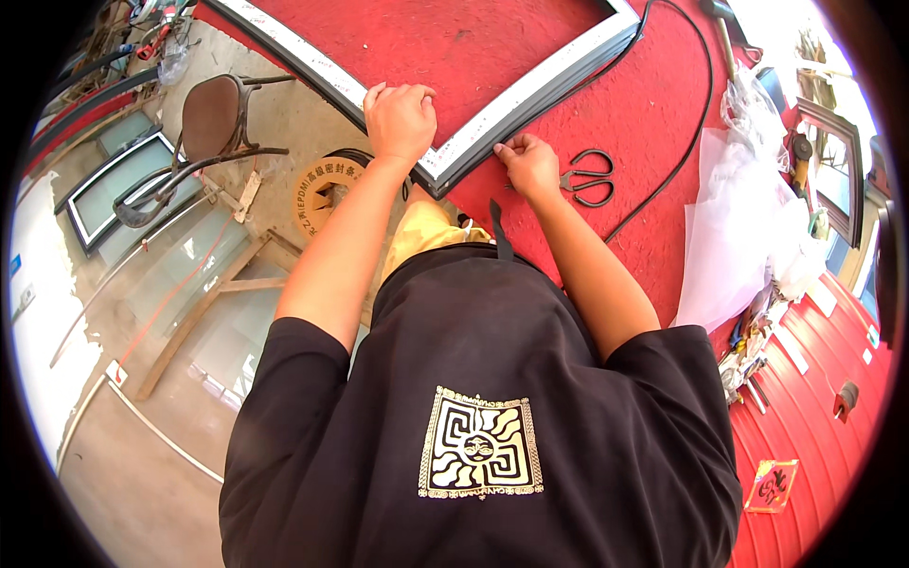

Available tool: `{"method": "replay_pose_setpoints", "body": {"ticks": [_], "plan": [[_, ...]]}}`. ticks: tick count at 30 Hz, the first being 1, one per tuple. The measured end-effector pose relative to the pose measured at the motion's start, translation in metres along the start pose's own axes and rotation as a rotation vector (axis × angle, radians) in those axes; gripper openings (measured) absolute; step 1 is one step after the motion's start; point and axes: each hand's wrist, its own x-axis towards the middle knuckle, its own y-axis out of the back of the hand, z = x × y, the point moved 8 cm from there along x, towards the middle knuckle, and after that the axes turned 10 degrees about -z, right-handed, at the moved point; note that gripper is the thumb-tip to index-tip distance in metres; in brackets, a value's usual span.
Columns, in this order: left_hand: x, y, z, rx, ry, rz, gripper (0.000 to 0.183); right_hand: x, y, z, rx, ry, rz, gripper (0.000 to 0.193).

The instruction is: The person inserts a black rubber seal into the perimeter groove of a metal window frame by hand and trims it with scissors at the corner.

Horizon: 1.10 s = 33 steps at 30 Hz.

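Observation:
A white-faced window frame (524, 102) with dark sides lies on a red-covered table (606, 222), one corner pointing toward me. My left hand (401, 121) grips the frame's left side near that corner, fingers curled over it. On the other side of the corner, my right hand (528, 166) pinches a thin black rubber strip (573, 92) at the frame's outer edge. The strip runs along that side, and a black length loops over the table to the right. Black-handled scissors (589, 178) lie just right of my right hand.
A round yellow-brown cardboard reel (327, 194) with black strip sits below the table's left edge. Further left stand a brown chair (211, 115) and leaning glazed frames (123, 189). Clear plastic sheeting (729, 218) bunches along the table's right side, with a hammer (724, 38) beyond.

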Motion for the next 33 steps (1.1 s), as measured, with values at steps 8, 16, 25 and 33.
{"method": "replay_pose_setpoints", "body": {"ticks": [8,16,25,33], "plan": [[0.001,0.0,0.002,0.046,0.019,0.04,0.015,-0.001,0.007,-0.01,-0.082,-0.062,-0.003,0.031],[-0.003,0.005,0.001,0.032,0.012,0.073,0.014,-0.004,0.011,-0.032,-0.333,-0.086,-0.057,0.034],[-0.002,0.006,0.003,0.029,0.0,0.075,0.015,-0.009,0.006,-0.033,-0.394,-0.104,-0.08,0.044],[-0.003,0.008,0.002,-0.021,-0.024,0.138,0.015,-0.008,-0.01,-0.03,-0.501,-0.114,-0.156,0.044]]}}
